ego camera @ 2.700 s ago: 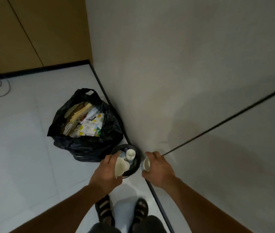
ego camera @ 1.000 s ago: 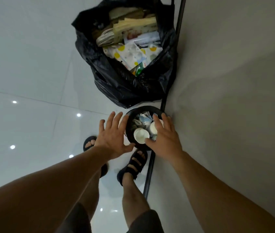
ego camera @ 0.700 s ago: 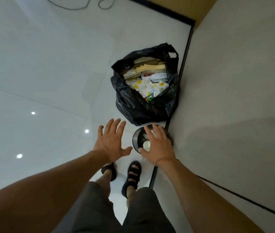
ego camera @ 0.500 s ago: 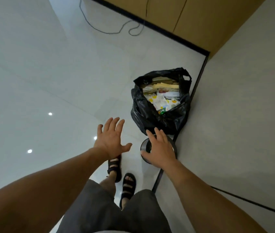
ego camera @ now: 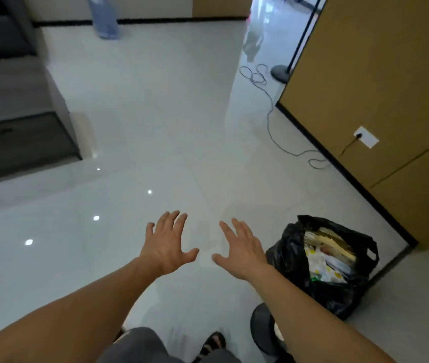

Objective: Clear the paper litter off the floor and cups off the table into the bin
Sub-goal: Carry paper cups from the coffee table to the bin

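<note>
My left hand [ego camera: 167, 243] and my right hand [ego camera: 242, 247] hover side by side over the white floor, fingers spread, both holding nothing. The small round black bin [ego camera: 262, 330] stands low at the right, mostly hidden behind my right forearm; a sliver of a white cup [ego camera: 277, 332] shows inside it. Beside the bin sits a black rubbish bag [ego camera: 290, 260] stuffed with paper and packaging. No paper litter shows on the floor in front of me.
A grey sofa or bed base [ego camera: 16, 121] fills the left. A brown wall panel [ego camera: 381, 82] with a socket [ego camera: 365, 137] stands at right, a cable [ego camera: 269, 121] trailing across the floor to a lamp stand base [ego camera: 281, 72]. A water bottle [ego camera: 103, 17] is far back.
Both hands dropped their cups into the bin and pulled away empty. My view has swung up and left from the bin toward the open room.
</note>
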Tool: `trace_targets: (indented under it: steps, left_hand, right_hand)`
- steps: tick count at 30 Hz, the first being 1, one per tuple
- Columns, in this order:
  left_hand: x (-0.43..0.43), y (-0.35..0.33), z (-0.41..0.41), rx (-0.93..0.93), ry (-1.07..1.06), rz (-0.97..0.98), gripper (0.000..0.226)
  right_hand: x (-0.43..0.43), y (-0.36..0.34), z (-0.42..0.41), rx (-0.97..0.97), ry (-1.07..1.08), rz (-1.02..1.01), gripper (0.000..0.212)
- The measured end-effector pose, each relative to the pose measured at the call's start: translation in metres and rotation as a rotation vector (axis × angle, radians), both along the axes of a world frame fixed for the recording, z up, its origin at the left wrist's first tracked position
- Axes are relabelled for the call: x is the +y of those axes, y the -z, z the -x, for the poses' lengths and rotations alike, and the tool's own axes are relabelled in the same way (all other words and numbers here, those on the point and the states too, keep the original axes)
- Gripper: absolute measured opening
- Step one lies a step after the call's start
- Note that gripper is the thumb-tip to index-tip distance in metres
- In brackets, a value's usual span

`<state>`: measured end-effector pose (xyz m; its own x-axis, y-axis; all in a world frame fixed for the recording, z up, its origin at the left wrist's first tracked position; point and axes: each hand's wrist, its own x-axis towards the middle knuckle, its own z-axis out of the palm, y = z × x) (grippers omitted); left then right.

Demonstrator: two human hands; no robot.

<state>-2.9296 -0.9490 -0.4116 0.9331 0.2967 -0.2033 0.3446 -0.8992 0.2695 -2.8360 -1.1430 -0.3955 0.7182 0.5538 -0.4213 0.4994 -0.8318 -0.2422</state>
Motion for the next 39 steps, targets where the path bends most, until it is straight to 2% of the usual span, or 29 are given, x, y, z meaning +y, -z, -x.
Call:
trace_targets:
  steps: [5,10,17,22,31,39]
  left_hand:
    - [0.123,-0.019,0.069,-0.043,-0.198,-0.009,0.095]
    - [0.255,-0.04,0.156,-0.043,-0.389,-0.084,0.091]
    - [0.382,-0.055,0.25,-0.038,-0.634,-0.129,0.088]
    - [0.459,-0.05,0.281,-0.044,-0.767,-0.129,0.087]
    - [0.619,-0.075,0.3,-0.035,-1.02,-0.18,0.085]
    - [0.733,-0.076,0.324,-0.056,-1.151,-0.168,0.083]
  right_hand:
    - [0.138,-0.022,0.03,-0.046,-0.199,0.024,0.088]
    - [0.292,-0.033,0.083,-0.079,-0.381,-0.045,0.088]
    - [0.463,-0.036,0.147,-0.084,-0.606,-0.122,0.09]
    - [0.572,-0.027,0.153,-0.09,-0.749,-0.092,0.09]
    - [0.785,-0.042,0.172,-0.111,-1.004,-0.177,0.087]
    - [0.924,-0.055,0.196,-0.101,-1.11,-0.154,0.086]
